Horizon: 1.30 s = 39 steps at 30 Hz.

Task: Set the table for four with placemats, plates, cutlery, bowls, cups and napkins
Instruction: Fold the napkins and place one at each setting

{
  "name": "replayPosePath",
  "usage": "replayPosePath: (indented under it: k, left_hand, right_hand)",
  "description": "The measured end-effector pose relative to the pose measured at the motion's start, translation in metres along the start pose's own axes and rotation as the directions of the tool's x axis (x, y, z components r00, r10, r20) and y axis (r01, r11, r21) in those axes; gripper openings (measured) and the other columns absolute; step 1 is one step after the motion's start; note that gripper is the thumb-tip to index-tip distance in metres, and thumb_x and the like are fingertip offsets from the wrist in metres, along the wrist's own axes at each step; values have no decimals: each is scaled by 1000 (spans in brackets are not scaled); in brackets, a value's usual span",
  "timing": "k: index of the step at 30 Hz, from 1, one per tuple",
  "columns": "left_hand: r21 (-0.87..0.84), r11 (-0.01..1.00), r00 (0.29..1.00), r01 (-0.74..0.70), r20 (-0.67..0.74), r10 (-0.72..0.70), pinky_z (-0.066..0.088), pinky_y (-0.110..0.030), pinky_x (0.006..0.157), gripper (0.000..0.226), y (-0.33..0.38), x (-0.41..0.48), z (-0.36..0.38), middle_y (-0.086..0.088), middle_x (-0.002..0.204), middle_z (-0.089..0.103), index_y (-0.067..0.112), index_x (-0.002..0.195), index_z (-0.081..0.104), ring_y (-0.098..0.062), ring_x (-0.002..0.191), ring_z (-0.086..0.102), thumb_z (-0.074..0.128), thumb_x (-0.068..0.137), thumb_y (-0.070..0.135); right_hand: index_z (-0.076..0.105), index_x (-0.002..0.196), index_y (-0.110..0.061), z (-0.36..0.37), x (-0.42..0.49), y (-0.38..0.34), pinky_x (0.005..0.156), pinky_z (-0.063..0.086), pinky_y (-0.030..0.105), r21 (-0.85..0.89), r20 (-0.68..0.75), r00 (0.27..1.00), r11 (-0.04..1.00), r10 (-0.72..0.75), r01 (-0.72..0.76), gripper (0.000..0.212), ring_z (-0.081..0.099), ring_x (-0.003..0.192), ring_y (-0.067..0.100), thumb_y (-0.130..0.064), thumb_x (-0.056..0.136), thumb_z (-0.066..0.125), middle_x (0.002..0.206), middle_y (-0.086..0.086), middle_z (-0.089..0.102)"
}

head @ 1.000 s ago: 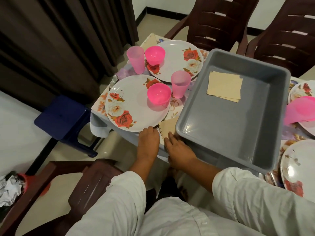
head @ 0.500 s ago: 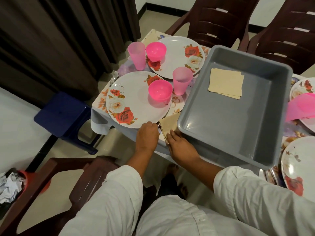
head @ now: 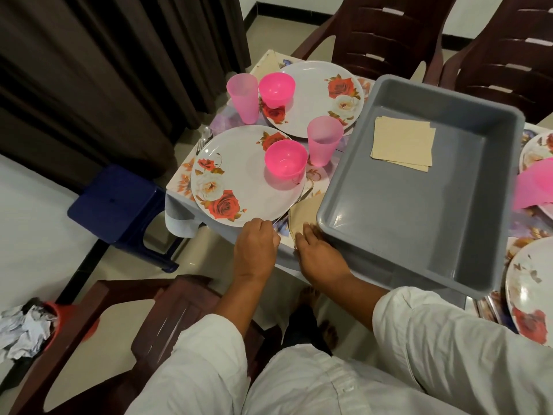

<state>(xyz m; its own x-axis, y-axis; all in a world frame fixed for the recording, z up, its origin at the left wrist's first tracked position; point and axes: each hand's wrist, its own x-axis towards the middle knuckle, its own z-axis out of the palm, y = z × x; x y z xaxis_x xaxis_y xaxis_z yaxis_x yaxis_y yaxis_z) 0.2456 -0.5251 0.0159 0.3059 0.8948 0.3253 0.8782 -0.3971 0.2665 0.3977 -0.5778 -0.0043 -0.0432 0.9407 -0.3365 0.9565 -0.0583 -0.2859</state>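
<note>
A beige napkin (head: 302,217) lies on the table's near edge, between the near rose-patterned plate (head: 239,187) and the grey tray (head: 419,205). My right hand (head: 317,250) rests on the napkin with straight fingers. My left hand (head: 256,245) sits beside it at the plate's rim, fingers curled under and their tips hidden. A thin piece of cutlery (head: 299,199) runs from that hand along the plate's edge. A pink bowl (head: 285,158) stands on the near plate, with a pink cup (head: 324,139) beside it. More napkins (head: 402,146) lie in the tray.
A second plate (head: 317,94) at the back carries a pink bowl (head: 276,88), with a pink cup (head: 242,97) next to it. Two more plates (head: 526,295) show at the right. Brown chairs (head: 389,34) stand behind the table, and a blue stool (head: 116,202) stands at the left.
Both hands stay at the table's near edge. The right hand's fingers have slid a little along the napkin, and the view has tilted slightly.
</note>
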Motion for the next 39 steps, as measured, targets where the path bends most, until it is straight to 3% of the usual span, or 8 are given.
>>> replayPosePath:
  k: [5,14,17,21,23,26,32,39]
  left_hand:
    - [-29,998,997,-48,-61,46,47,-32,53,16,3,7,1,-11,71,60,4,79,66,-24,64,57,81,78,8]
    - [-26,986,986,-166,-28,165,50,-33,55,15,8,6,18,-10,73,63,6,81,69,-23,66,59,83,78,10]
    - [-18,982,982,-189,-3,189,51,-33,56,14,7,4,26,-11,73,63,5,81,69,-23,66,59,82,77,8]
    - [-12,984,983,-176,51,177,52,-31,57,16,4,-1,38,-10,74,62,7,82,68,-22,66,58,83,77,7]
    - [-14,979,976,-205,69,206,54,-32,58,16,4,-2,41,-11,74,63,7,82,68,-23,66,59,83,77,7]
    - [-8,965,961,-261,91,260,58,-36,60,14,5,-2,45,-14,74,64,4,84,70,-26,67,62,83,79,6]
    - [-65,967,954,-248,157,255,59,-36,64,19,5,-3,58,-16,79,69,0,88,72,-29,69,67,85,76,5]
    - [-76,991,955,-108,270,125,63,-32,72,20,8,2,55,-11,90,73,5,101,73,-23,78,70,80,86,17]
  right_hand:
    - [50,131,-6,-3,-2,-3,88,57,38,-7,11,998,998,66,-66,29,66,107,31,-18,105,45,162,22,21]
    - [44,135,-7,-2,5,-3,80,56,38,-9,-22,998,998,64,-64,35,66,109,35,-17,103,50,164,22,15]
    - [35,146,-4,1,10,-1,85,60,44,-20,-38,999,999,25,-25,49,56,128,39,-26,105,49,164,23,14]
    - [50,144,0,-9,7,-2,91,58,53,-43,-22,999,998,-46,45,66,45,137,47,-31,91,74,151,29,41]
    - [27,156,-2,-5,5,-2,110,45,53,-10,14,999,999,-34,34,67,30,147,45,-34,103,51,162,26,21]
    - [13,159,-1,3,5,0,112,44,48,-28,35,999,999,-13,14,70,26,149,43,-44,108,33,166,27,3]
    - [2,159,2,-1,3,1,123,26,45,-101,3,1000,995,-17,17,76,14,154,39,-47,108,31,166,25,6]
    - [-3,159,-2,-1,3,5,121,31,46,-50,50,999,999,-13,16,79,14,154,37,-48,105,32,168,20,-2]
